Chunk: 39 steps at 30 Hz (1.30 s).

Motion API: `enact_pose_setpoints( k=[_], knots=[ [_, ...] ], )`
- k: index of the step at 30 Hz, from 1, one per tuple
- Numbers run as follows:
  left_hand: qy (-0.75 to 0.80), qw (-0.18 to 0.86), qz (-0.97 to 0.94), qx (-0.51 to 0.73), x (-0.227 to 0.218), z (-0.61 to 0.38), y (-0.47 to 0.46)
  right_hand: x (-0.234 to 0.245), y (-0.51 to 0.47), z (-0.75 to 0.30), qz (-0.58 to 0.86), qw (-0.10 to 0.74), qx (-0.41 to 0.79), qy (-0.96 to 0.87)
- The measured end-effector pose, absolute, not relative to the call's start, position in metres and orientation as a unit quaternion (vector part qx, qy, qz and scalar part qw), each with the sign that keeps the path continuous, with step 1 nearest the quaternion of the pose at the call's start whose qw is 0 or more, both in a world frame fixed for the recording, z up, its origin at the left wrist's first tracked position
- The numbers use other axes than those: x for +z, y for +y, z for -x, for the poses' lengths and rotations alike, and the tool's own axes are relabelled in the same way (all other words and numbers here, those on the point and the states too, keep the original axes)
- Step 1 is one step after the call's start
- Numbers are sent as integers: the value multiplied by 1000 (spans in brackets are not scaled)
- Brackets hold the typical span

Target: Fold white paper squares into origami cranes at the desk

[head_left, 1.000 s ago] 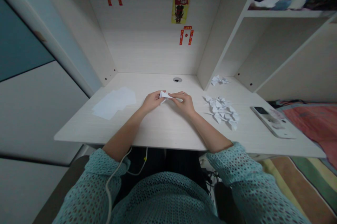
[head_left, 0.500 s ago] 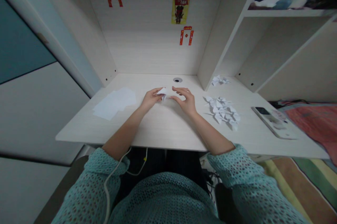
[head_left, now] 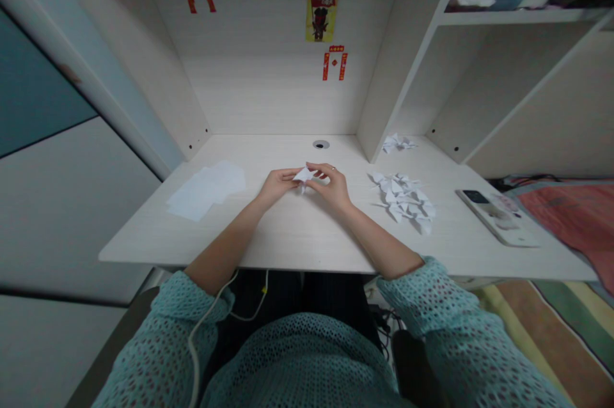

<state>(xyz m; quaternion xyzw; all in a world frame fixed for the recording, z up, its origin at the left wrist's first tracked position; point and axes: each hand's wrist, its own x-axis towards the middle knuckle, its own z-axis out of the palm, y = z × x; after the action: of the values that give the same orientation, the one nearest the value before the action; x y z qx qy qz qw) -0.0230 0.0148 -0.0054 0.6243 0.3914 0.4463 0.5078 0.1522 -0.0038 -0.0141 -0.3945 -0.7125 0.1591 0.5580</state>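
A small piece of folded white paper [head_left: 303, 175] is held between my two hands above the middle of the desk. My left hand [head_left: 279, 184] pinches it from the left. On the other side, the thumb and fingers of my right hand [head_left: 332, 185] close on its right edge. Flat sheets of white paper [head_left: 207, 190] lie in an overlapping spread to the left. Right of my hands is a heap of folded white paper pieces [head_left: 403, 199], and a smaller group of folded pieces [head_left: 399, 143] sits behind it near the shelf divider.
The pale wooden desk [head_left: 288, 242] has a round cable hole [head_left: 321, 144] at the back. An upright divider [head_left: 384, 94] rises behind the heap. A white phone-like device [head_left: 497, 219] lies at the right, near a red cloth [head_left: 570, 210]. A white cable [head_left: 192, 344] crosses my left sleeve.
My right hand has moved left and closed on the folded paper, where its fingers were apart from it before. My left hand and the paper have shifted slightly right and down.
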Motion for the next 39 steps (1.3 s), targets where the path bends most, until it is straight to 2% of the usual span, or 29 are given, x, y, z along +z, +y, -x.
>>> enact_pose_setpoints(
  k=[12, 20, 23, 28, 32, 35, 39],
  knots=[
    [347, 527, -629, 455, -7, 19, 12, -18, -2, -150, 401, 574, 192, -687],
    [331, 478, -697, 420, -10, 23, 14, -19, 0, -152, 407, 576, 176, -687],
    [344, 407, -735, 420, -13, 22, 13, -19, 0, -152, 431, 562, 161, -687],
    [408, 182, -774, 449, -6, 20, 1, -17, -4, -151, 469, 530, 120, -696],
    [375, 44, -799, 468, 3, 19, -8, -17, -4, -151, 480, 531, 98, -692],
    [334, 0, -812, 479, 4, 20, -8, -16, -4, -152, 477, 535, 109, -689],
    [316, -4, -809, 495, 3, 20, -7, -15, -4, -151, 446, 552, 172, -683]
  ],
)
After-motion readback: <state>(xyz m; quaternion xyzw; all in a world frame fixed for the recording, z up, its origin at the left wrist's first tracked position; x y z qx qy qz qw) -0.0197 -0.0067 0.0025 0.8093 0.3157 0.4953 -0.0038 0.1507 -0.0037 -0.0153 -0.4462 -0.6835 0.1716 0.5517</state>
